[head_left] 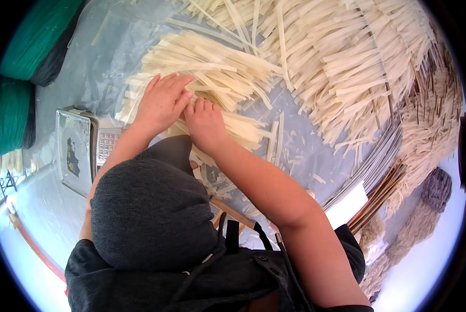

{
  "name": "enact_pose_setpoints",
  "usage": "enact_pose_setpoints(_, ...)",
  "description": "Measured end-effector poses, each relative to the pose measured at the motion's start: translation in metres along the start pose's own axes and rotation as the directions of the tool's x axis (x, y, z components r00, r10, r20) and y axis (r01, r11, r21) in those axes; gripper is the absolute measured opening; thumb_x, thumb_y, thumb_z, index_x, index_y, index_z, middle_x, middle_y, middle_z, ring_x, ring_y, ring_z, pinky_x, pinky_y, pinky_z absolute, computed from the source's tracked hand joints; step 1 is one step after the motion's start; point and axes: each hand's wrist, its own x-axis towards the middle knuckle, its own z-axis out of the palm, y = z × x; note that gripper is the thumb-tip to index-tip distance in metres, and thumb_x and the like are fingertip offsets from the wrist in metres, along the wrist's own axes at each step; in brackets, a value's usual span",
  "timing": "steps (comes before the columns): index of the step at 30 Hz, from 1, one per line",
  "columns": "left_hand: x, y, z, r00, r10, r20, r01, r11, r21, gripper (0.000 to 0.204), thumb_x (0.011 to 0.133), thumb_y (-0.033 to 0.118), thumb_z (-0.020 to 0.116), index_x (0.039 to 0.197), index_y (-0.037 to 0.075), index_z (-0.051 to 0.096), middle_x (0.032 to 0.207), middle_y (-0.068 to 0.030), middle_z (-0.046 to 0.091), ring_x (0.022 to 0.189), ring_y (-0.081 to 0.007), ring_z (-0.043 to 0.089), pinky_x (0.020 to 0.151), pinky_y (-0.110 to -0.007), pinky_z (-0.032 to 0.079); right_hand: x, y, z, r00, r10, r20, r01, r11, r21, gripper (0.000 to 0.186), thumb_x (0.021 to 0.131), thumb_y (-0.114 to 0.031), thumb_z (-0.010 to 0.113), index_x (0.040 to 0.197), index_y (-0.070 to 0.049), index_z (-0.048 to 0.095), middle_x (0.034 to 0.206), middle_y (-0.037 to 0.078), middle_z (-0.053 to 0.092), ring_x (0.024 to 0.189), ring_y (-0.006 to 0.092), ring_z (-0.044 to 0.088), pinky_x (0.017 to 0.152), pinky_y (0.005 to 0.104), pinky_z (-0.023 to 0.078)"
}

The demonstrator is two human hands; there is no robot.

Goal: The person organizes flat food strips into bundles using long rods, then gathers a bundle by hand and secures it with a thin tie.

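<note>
Flat, pale dried noodle strips (202,57) lie in a loose pile under and beyond my hands. My left hand (163,101) rests on the near left part of the pile, with its fingers stretched out over the strips. Close beside it, my right hand (207,122) has its fingers curled down onto noodles at the pile's near edge. The fingertips of the two hands almost meet. What lies under the right palm is partly hidden. A dark cap covers the table just nearer than the hands.
A scale with a worn metal plate (76,151) and keypad (108,143) stands left. A large noodle heap (342,67) spreads at far right, beside thin grey rods (371,158) and brown sticks (379,195). Green-wrapped bundles (40,41) sit far left. Broken strips (275,138) litter the table.
</note>
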Motion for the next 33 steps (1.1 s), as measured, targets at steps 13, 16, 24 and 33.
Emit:
enact_pose_setpoints(13, -0.018, -0.014, 0.028, 0.978, -0.129, -0.165, 0.158, 0.971, 0.18, 0.04, 0.09, 0.019, 0.058, 0.129, 0.01, 0.056, 0.12, -0.0106, 0.06, 0.108, -0.0282, 0.056, 0.095, -0.041, 0.041, -0.103, 0.104, 0.003, 0.627, 0.776, 0.063, -0.447, 0.293, 0.845, 0.067, 0.085, -0.042, 0.07, 0.137, -0.008, 0.046, 0.14, 0.012, 0.047, 0.127, 0.0263, 0.045, 0.104, 0.0408, 0.033)
enact_pose_setpoints(16, -0.016, -0.014, 0.022, 0.989, -0.083, -0.118, 0.093, 0.993, 0.074, 0.029, 0.088, 0.012, 0.058, 0.117, 0.01, 0.064, 0.105, -0.0097, 0.066, 0.098, -0.0281, 0.06, 0.09, -0.041, 0.045, -0.085, 0.083, 0.019, 0.557, 0.757, 0.341, -0.411, -0.106, 0.906, 0.059, 0.089, -0.04, 0.067, 0.137, -0.01, 0.048, 0.133, 0.012, 0.05, 0.119, 0.0227, 0.049, 0.098, 0.0345, 0.038)
enact_pose_setpoints(24, -0.012, 0.024, 0.036, 0.999, 0.025, -0.033, -0.034, 0.956, -0.291, 0.031, 0.085, 0.007, 0.061, 0.116, 0.011, 0.065, 0.097, -0.0115, 0.068, 0.094, -0.0293, 0.064, 0.081, -0.038, 0.051, -0.047, 0.045, 0.004, 0.754, 0.639, 0.152, -0.377, 0.231, 0.897, 0.059, 0.09, -0.039, 0.063, 0.138, -0.009, 0.047, 0.138, 0.017, 0.047, 0.126, 0.0273, 0.044, 0.103, 0.0375, 0.037)
enact_pose_setpoints(33, -0.001, -0.11, -0.05, 0.875, -0.275, -0.399, 0.246, 0.961, -0.122, 0.046, 0.089, 0.036, 0.065, 0.126, 0.007, 0.06, 0.128, -0.0139, 0.059, 0.122, -0.0279, 0.052, 0.104, -0.037, 0.038, -0.159, 0.07, 0.025, 0.358, 0.623, 0.696, -0.638, -0.38, 0.669, 0.071, 0.092, -0.059, 0.049, 0.145, -0.013, 0.037, 0.141, 0.012, 0.043, 0.127, 0.0262, 0.041, 0.109, 0.0462, 0.026)
